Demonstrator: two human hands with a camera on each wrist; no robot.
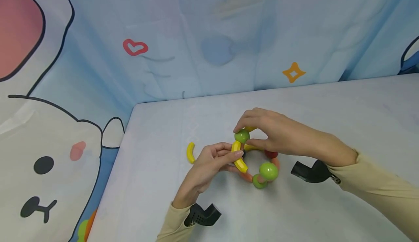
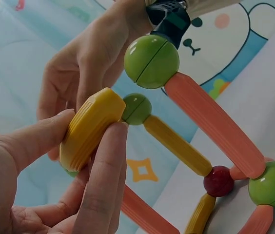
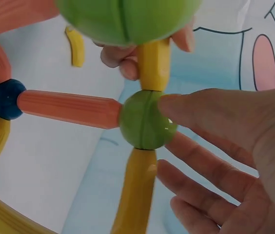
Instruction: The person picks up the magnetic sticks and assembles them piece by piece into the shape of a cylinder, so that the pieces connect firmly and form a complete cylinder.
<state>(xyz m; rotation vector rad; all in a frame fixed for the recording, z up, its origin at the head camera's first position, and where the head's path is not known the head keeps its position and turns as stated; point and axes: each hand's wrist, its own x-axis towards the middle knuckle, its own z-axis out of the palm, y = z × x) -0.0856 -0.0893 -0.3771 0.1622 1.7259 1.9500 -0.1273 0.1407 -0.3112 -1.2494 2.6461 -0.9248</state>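
A toy frame of rods and balls [image 1: 262, 173] stands on the table. My left hand [image 1: 233, 157] pinches a yellow curved rod [image 1: 239, 160] between thumb and forefinger; the left wrist view shows that rod [image 2: 86, 129] ending at a small green ball [image 2: 136, 108]. My right hand [image 1: 246, 133] reaches over from the right and pinches this top green ball [image 1: 242, 137]. In the right wrist view the ball [image 3: 145, 126] joins two yellow rods and an orange rod [image 3: 69, 108] that runs to a blue ball [image 3: 8, 99]. Lower green balls [image 1: 268, 171] and a red ball [image 1: 271, 154] link orange rods.
A loose yellow curved rod [image 1: 190, 152] lies on the pale tablecloth [image 1: 327, 216] left of the frame. A cartoon-printed blue backdrop [image 1: 209, 35] hangs behind and to the left. The table's left edge [image 1: 111, 169] is close by.
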